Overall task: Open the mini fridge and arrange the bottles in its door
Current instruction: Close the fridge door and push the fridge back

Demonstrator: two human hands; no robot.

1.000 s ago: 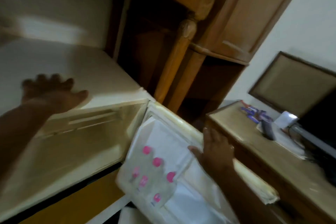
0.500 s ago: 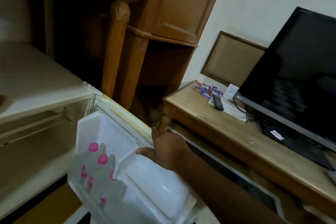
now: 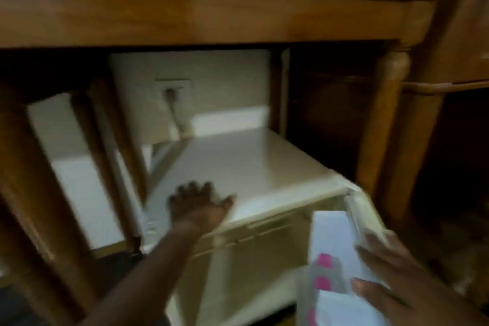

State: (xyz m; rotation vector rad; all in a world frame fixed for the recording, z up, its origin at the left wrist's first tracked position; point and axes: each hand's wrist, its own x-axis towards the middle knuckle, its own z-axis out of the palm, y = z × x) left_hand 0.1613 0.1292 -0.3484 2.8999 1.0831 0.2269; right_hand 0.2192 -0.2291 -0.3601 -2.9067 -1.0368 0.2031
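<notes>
My left hand (image 3: 197, 208) lies flat and spread on the mini fridge (image 3: 246, 167) top, steadying it — my right hand (image 3: 391, 272) grips the door (image 3: 341, 246) edge, pink-capped bottles (image 3: 324, 271) at five o'clock.

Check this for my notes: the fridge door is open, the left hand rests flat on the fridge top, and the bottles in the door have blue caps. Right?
Not quite. The bottles have pink caps, not blue, as the head view shows. The rest holds: the door is open and the left hand rests flat on the fridge top.
</notes>
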